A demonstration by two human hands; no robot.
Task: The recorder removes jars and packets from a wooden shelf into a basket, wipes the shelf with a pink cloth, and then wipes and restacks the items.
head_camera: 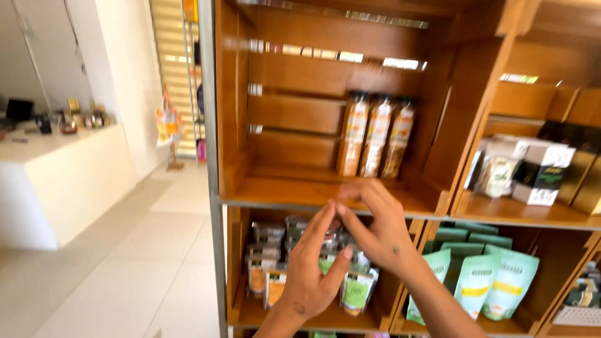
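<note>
Head view: we look at a wooden crate shelf (pixel 325 197) with a metal frame, both our hands raised in front of it.
Left hand (pixel 310 275): we see its back, fingers stretched upward and loosely spread; the fingertips meet those of the other hand. It clasps nothing we can make out.
Right hand (pixel 379 228): it comes in from the lower right, fingers bent down and toward the left hand. We cannot tell whether a small thing is pinched between the fingertips.
Where the hands are: just in front of the edge between the upper and lower compartment, over the small packets.
Small packets (pixel 358 291): clear pouches with green and orange labels, standing in rows in the lower compartment, directly behind our hands.
Tall packets (pixel 377 134): 3 narrow upright packs with orange labels, side by side at the back of the upper compartment, well apart from our hands.
Green pouches (pixel 494 278): standing in the lower right compartment, beside our right forearm.
Boxes (pixel 541 172): white and black, in the upper right compartment.
White counter (pixel 62 169): at the left, across the tiled floor.
</note>
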